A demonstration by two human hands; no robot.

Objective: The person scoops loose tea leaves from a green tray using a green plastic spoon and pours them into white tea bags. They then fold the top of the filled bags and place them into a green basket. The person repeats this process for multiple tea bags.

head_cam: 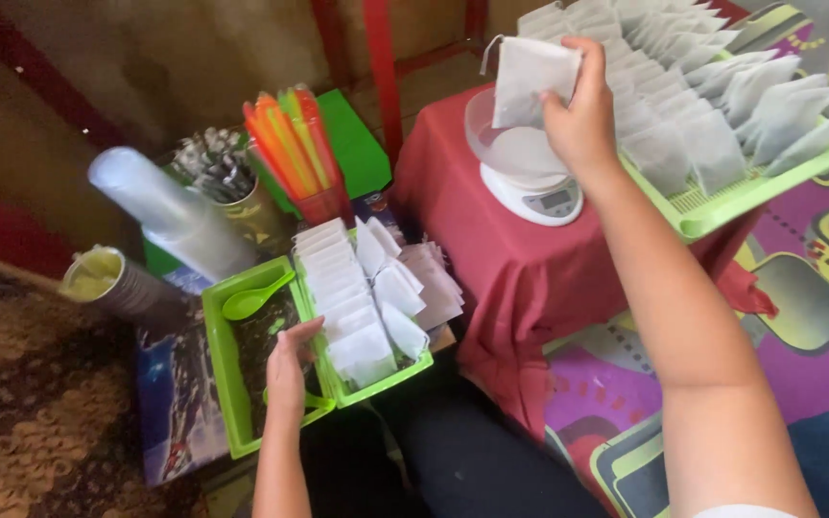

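My right hand (582, 115) holds a white filter bag (530, 79) above the clear bowl (515, 149) that sits on a small white kitchen scale (544, 200). My left hand (290, 369) rests low on a green tray of dark loose material (227, 384), fingers around a green scoop handle (314, 403). Another green scoop (253, 300) lies in that tray. Beside it, a second green tray (376, 384) carries rows of empty white bags (352, 297).
A large green tray (712, 216) with several filled white bags stands at the right on a red cloth-covered stand (491, 259). Behind are a stack of clear cups (170, 216), coloured straws in a red cup (295, 149), a tin of spoons (218, 173) and a lidded tin (98, 278).
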